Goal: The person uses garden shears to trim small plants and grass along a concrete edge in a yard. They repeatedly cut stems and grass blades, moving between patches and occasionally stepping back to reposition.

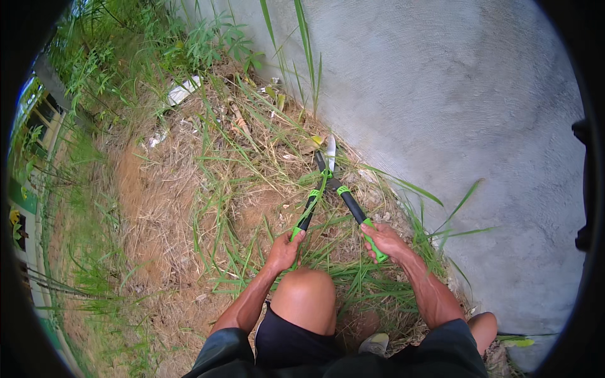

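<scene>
A pair of hedge shears [350,203] with black and green handles points away from me, low over the ground at the foot of a wall. My left hand [284,251] grips the left handle's green end. The right handle's green grip is in my right hand [384,242]. The blades [331,153] are spread a little apart, and their tips lie among dry stems and a yellowed leaf [312,143]. A green grass blade [323,186] crosses over the pivot. Cut or flattened grass [236,255] lies around both hands.
A grey plastered wall [449,118] rises along the right, with tall grass blades [307,52] at its base. White litter [184,90] lies ahead on the left, near leafy weeds [217,42]. My bent knee [305,293] is just below my left hand. A building [42,123] stands far left.
</scene>
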A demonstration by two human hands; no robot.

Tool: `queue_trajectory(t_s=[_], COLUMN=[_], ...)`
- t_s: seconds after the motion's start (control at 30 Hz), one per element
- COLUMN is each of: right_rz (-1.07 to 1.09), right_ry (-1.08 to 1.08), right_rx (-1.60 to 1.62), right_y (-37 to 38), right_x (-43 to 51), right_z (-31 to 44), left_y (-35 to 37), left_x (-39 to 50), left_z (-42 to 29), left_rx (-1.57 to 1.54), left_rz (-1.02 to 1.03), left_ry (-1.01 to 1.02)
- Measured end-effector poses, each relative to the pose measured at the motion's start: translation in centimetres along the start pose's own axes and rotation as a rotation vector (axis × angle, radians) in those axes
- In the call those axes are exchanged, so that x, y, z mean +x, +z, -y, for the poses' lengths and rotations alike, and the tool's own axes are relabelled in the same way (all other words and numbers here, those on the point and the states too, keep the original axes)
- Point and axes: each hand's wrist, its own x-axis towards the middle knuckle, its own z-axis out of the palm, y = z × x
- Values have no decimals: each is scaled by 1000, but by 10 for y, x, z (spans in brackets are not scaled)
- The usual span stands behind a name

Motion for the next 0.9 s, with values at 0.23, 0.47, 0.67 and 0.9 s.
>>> queue_trajectory(t_s=[0.23,0.47,0.67,0.9], right_rz=[-6,69,103,38], right_ry=[-13,206,65,-135], right_rx=[-64,-43,45,74], right_y=[-5,-46,-12,28], right_x=[-3,-105,-82,37], right_z=[-5,-20,-8,55], left_y=[-5,-53,-68,-40], left_x=[-13,-77,-92,2], left_z=[-5,-56,-76,-91], left_rx=[30,317,285,180], left_rz=[-2,256,104,-136], left_ry=[-30,-122,-74,37])
